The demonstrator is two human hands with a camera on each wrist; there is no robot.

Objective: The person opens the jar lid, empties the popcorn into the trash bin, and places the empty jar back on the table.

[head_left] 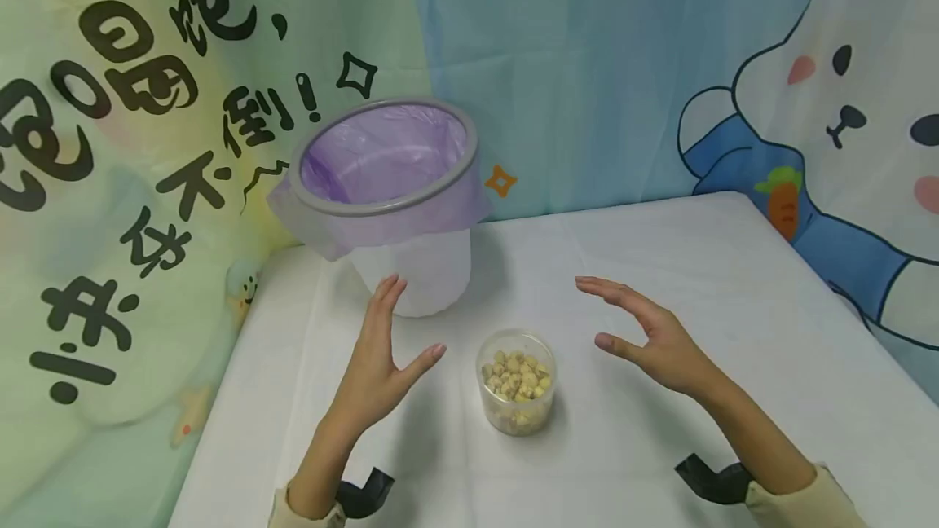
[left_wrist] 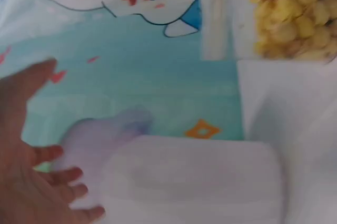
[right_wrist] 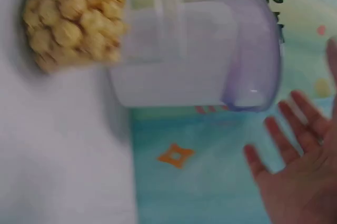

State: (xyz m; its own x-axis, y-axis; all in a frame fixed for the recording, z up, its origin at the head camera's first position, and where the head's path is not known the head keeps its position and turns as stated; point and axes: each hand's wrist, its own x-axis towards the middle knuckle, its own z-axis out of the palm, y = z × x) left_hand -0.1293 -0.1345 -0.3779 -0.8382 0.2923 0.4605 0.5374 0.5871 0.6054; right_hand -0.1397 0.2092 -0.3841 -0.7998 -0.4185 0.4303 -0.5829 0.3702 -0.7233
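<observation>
A clear round tub of popcorn (head_left: 517,381) stands upright on the white table, without a lid, between my two hands. To its left my left hand (head_left: 374,377) hovers with fingers stretched and thumb apart, touching nothing. On the other side my right hand (head_left: 660,345) is held up the same way, fingers extended, also apart from the tub. Both wrist views show the yellow popcorn (left_wrist: 295,16) through the clear wall, with the spread fingers well away from it. Behind the left hand stands a white trash bin (head_left: 433,275) lined with a purple bag (head_left: 396,145).
The bin's grey rim (head_left: 469,129) holds the bag, whose edge hangs over the outside. A white cloth covers the table (head_left: 623,463). Behind it hangs a printed curtain (head_left: 543,47) with a cartoon rabbit and black lettering. A black strap (head_left: 367,495) sits at the left wrist.
</observation>
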